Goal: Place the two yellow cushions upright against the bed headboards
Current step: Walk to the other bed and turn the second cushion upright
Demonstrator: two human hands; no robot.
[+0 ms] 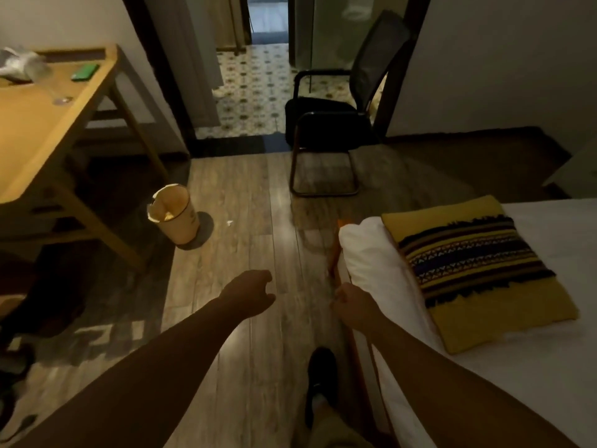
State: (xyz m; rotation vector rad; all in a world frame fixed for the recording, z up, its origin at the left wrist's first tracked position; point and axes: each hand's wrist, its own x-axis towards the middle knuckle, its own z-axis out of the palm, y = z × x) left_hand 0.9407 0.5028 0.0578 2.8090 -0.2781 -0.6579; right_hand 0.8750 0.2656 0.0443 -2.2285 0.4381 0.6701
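Observation:
One yellow cushion with a dark patterned band lies flat on the white bed at the right, near the bed's corner. No second cushion and no headboard are in view. My right hand is a loose fist beside the bed's edge, left of the cushion and not touching it. Over the wooden floor, further left, my left hand hovers with its fingers curled and nothing in it. Both forearms reach forward from the bottom of the view.
A wooden desk stands at the left, with a cream waste bin near its leg. A black chair stands ahead by the doorway to a tiled room. My shoe is on the plank floor beside the bed.

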